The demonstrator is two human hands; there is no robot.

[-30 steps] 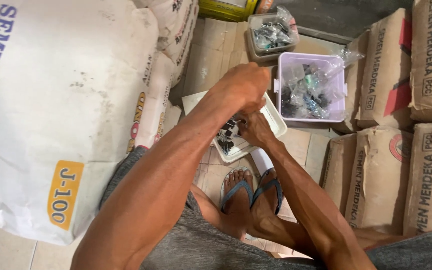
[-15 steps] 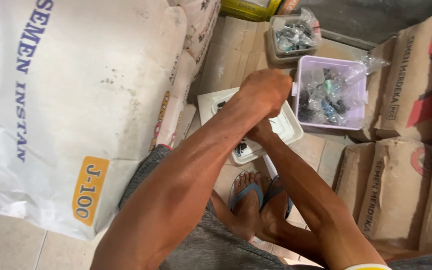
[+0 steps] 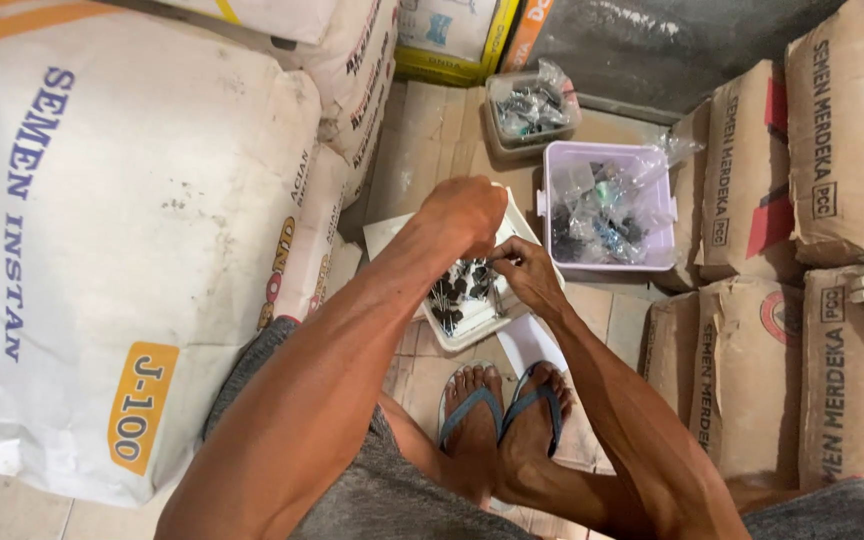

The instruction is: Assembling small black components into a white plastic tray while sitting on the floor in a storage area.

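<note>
A white tray (image 3: 480, 325) lies on the floor in front of my feet and holds several small dark-headed fasteners (image 3: 457, 290). My left hand (image 3: 467, 212) hovers over the tray's far end with its fingers curled into a fist. Its palm side is hidden. Just to its right, my right hand (image 3: 529, 272) is over the tray's right edge. Its fingertips are pinched on a thin fastener (image 3: 497, 262) and point toward the left hand.
A lilac tub (image 3: 552, 225) with clear bags of small parts stands beyond the tray, and a grey tub (image 3: 500, 140) behind it. Big white sacks (image 3: 132, 250) wall the left side and brown paper sacks (image 3: 832, 300) the right. My sandalled feet (image 3: 502, 415) rest on tiles.
My right hand has come out from under the left and now shows beside it, pinching a fastener. My left fist has stayed over the tray. The view has tilted a little.
</note>
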